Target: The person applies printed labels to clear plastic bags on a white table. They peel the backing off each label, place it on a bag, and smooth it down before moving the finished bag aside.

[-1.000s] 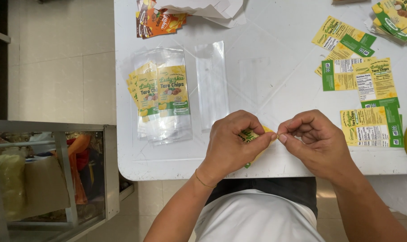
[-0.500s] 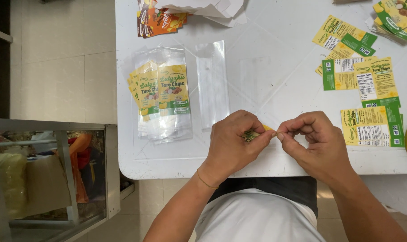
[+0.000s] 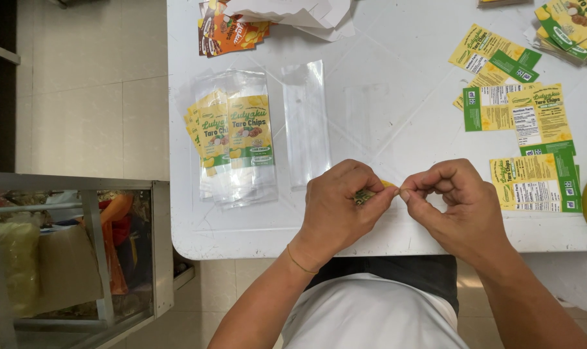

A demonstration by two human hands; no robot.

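Both hands meet at the bench (image 3: pixel 241 239) edge — left hand (image 3: pixel 338 207) pinches a small yellow-green label (image 3: pixel 369 192) between closed fingers (image 3: pixel 380 197), right hand (image 3: pixel 455 207) nips its tip — labelled bags (image 3: pixel 238 136) lie to the left.

I'm seeing both hands pinching a small yellow-green label (image 3: pixel 371 192) between them at the near edge of the white surface (image 3: pixel 397 129): left hand (image 3: pixel 342 207), right hand (image 3: pixel 458 207). Stack of labelled clear bags (image 3: pixel 235 139) lying left, empty clear bag (image 3: pixel 305 123) beside it, loose labels (image 3: pixel 532 129) right.
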